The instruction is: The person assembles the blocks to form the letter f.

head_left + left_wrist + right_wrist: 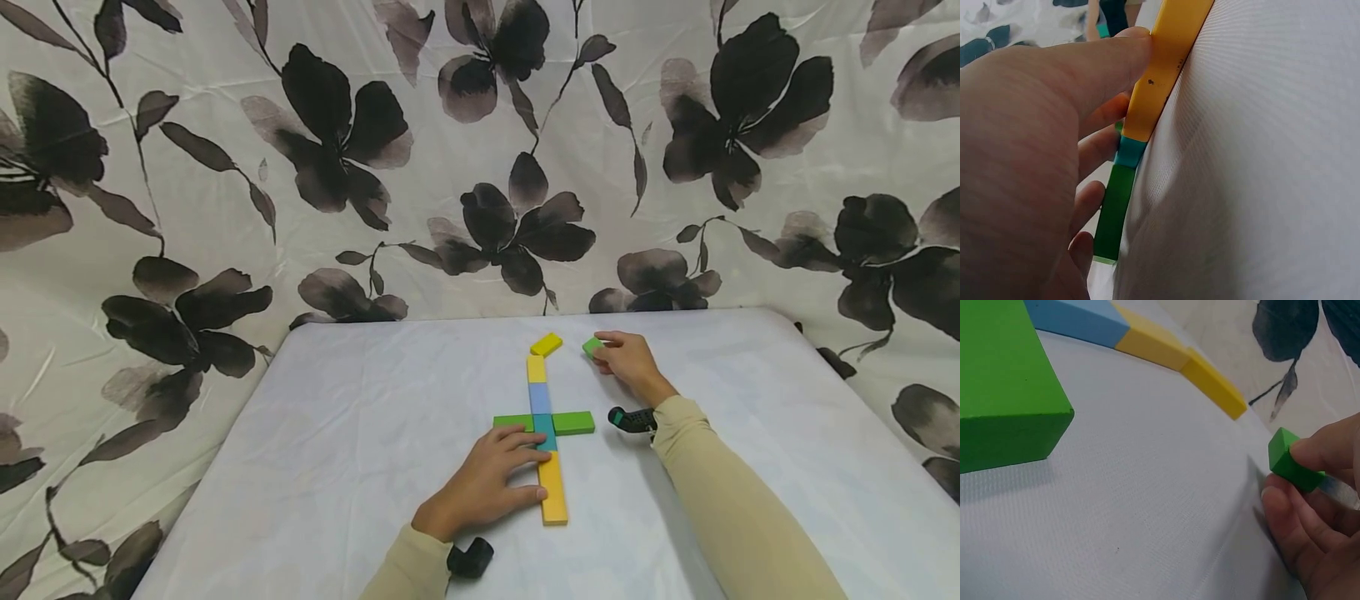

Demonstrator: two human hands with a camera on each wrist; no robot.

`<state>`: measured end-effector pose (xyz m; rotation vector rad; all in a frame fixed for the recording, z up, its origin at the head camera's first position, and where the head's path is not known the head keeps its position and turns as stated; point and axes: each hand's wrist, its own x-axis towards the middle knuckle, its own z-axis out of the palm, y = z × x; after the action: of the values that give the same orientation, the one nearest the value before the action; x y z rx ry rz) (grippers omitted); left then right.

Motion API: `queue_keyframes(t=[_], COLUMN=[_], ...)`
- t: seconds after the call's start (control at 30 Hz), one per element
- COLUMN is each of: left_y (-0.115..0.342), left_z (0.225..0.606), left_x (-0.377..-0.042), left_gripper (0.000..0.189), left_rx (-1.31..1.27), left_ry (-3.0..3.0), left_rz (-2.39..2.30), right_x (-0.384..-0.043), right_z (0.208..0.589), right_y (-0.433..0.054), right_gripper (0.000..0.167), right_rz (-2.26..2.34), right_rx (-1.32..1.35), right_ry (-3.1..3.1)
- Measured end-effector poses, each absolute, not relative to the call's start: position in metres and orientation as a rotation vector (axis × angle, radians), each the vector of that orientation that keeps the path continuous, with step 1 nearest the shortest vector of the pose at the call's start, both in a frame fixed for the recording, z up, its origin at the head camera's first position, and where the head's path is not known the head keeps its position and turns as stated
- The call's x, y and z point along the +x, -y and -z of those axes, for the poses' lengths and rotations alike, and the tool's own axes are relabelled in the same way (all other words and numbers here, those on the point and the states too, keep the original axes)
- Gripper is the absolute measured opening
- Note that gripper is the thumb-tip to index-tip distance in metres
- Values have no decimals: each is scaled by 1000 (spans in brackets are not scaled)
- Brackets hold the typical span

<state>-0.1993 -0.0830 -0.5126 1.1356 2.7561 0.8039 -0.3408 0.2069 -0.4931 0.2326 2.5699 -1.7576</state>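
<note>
My right hand [630, 360] pinches a small green block [1284, 456] between thumb and fingers, close over the far part of the table. My left hand [491, 475] rests beside a cross-shaped row of flat blocks. Its thumb touches the side of the long orange block [553, 498], and its loosely extended fingers reach over the teal block [545, 429]. A green block lies on each side of the teal one, the left block [512, 421] partly under the fingers, the right block [573, 423] uncovered. Beyond are a light blue block [539, 398] and a yellow block [536, 368].
Another yellow block [547, 344] lies angled at the row's far end, right by the first yellow one. Everything lies on a white-covered table [337, 433]. A floral cloth [420, 150] hangs behind the table's far edge. Black wrist devices [471, 558] show at both sleeves.
</note>
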Motion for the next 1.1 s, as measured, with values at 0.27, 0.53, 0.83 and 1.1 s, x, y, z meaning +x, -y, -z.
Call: queue_keyframes(t=[0.27, 0.53, 0.83, 1.1], left_y=[82, 82, 82, 81], left_z=[513, 511, 512, 511], left_x=[-200, -200, -200, -200], left_gripper=[47, 48, 48, 48], left_rx=[1148, 1130, 1133, 1115], left_ry=[-2766, -2757, -2760, -2763], left_rz=[-793, -794, -782, -779], right_x=[-346, -347, -350, -355], right_z=[493, 491, 494, 494], right_y=[-204, -196, -193, -192], right_gripper=[45, 44, 41, 41], right_rz=[1699, 1729, 1731, 1692], right_rx=[243, 246, 318, 320], right_ry=[-2608, -2618, -2659, -2665])
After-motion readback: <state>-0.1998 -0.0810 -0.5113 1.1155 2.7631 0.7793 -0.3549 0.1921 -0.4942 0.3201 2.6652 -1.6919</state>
